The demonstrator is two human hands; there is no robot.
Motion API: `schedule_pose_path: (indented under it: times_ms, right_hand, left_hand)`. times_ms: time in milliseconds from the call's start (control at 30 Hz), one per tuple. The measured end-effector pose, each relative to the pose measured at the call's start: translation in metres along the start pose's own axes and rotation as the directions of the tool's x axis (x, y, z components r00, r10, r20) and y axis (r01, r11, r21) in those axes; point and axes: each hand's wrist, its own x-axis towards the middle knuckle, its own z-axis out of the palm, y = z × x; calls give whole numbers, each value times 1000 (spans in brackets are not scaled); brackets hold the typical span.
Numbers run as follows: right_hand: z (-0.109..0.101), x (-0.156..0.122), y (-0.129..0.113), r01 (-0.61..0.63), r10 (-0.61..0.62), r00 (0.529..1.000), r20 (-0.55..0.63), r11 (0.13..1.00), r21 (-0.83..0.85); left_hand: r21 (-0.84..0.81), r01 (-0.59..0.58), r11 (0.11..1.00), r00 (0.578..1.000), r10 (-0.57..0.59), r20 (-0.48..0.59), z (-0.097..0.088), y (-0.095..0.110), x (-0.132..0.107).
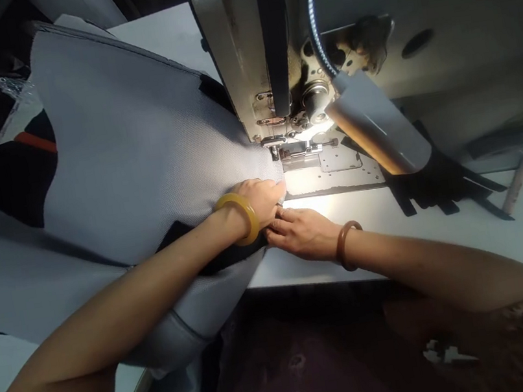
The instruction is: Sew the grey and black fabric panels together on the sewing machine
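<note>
A large piece of grey woven fabric (135, 143) spreads from the left up to the presser foot (284, 151) of an industrial sewing machine (238, 42). My left hand (255, 203), with a yellow bangle (238, 218) on the wrist, presses on the fabric just before the foot. My right hand (301, 232), wearing a brown bangle (348, 246), sits beside it on the white table, its fingertips at the fabric's edge. A black layer (232, 259) shows beneath the grey fabric. The needle is hidden.
A metal needle plate (339, 161) lies right of the foot, under a lit work lamp (373, 120) on a gooseneck. Black cut pieces (441, 185) and a wooden stick (515, 184) lie on the white table (445, 240). Black material with a red strip (37, 143) lies far left.
</note>
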Motion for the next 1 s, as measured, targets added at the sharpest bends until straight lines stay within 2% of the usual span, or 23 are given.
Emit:
schedule_pose_path:
  times_ms: [167,367,567,700,800,867,1000]
  right_hand:
    - [0,1,2,1,0,998,-57,1000,14]
    - [3,1,11,-27,26,999,22,998,54]
    - [5,3,25,-30,27,999,39,996,79]
    - [1,4,15,12,-10,999,-51,999,38]
    - [-2,3,4,6,-6,998,-64,1000,6]
    - [-4,1,0,-19,19,999,-27,1000,-5]
    - [-5,-3,2,-20,20,999,-26,1000,0]
  left_hand:
    - [-22,6,1000,1000,-5,28,-2,2,0]
    - [-29,37,999,998,-36,42,-8,0,7]
    - [5,51,999,999,-51,16,-9,-3,19]
    - [59,56,997,997,-59,55,-18,3,7]
    - [86,79,993,973,-96,210,-24,9,-11]
    - [49,97,994,959,-107,262,-21,13,-20]
    - [-67,96,993,985,-85,153,-4,13,-25]
